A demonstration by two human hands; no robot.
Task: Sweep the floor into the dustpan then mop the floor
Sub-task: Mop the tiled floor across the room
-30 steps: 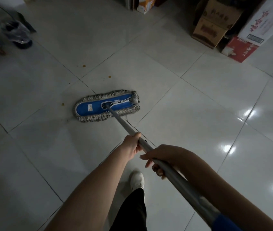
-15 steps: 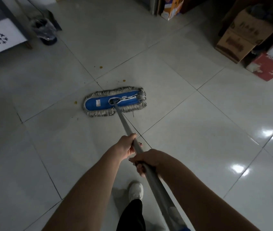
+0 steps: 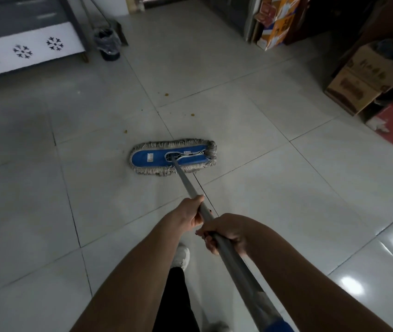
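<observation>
Since a second ago the mop head [image 3: 173, 157] has slid right and a little back from the nearest crumb [image 3: 125, 132], and my view has swung to take in more of the far wall. At ten o'clock stands a bench with a white panel [image 3: 22, 50] printed with dark snowflake shapes, and at eleven a small round bin [image 3: 108, 44] lined with a crinkled bag. A few brownish crumbs lie between eleven and twelve, just beyond the mop. The mop head sits flat on the floor [image 3: 286, 188] at twelve: a long blue pad with rounded ends, fringed all round with grey cotton loops. Its grey metal pole [image 3: 185, 180] runs back towards five o'clock. The left hand [image 3: 189, 212] is wrapped round the pole, and the right hand [image 3: 226, 232] grips it just behind, fingers curled underneath. The tiles are pale, glossy and hard, with dark joints. Cardboard boxes [image 3: 363, 80] are stacked at two o'clock. I judge this to be the mopping stage, though the crumbs suggest sweeping fell short. I see no dustpan. The next stroke needs a steady forward push, pad kept flat.
</observation>
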